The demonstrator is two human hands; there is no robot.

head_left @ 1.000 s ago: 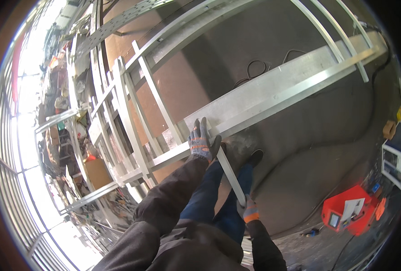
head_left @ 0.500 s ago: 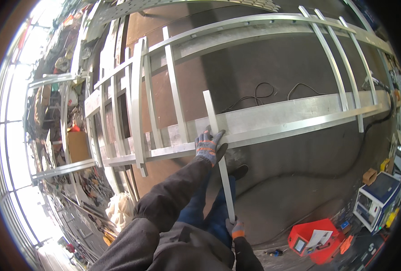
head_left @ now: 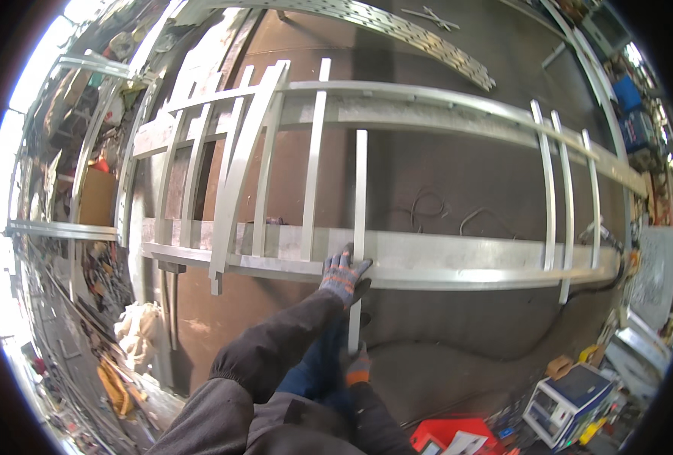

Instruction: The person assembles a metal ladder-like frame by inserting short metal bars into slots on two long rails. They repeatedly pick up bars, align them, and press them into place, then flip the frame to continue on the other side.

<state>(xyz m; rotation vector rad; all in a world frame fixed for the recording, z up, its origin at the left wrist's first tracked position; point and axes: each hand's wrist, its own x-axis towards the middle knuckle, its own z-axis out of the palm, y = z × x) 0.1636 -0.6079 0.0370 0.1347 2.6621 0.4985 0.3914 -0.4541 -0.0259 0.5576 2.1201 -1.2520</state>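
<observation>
My right hand (head_left: 359,369) grips the near end of the slat (head_left: 360,227) to steer it, my left hand (head_left: 342,274) presses it flat where it crosses the near rail (head_left: 458,262), its tip reaching the far rail (head_left: 427,95).

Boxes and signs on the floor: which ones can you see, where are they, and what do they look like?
Red case: bottom edge, right of the person's legs; flat, bright red, with a white sheet on top.
White and blue box: lower right on the floor; boxy, white sides, dark blue top.
Cardboard box: far left among the racks; plain brown.
Small yellow-brown box: lower right, just above the white and blue box.
No screens visible.
</observation>
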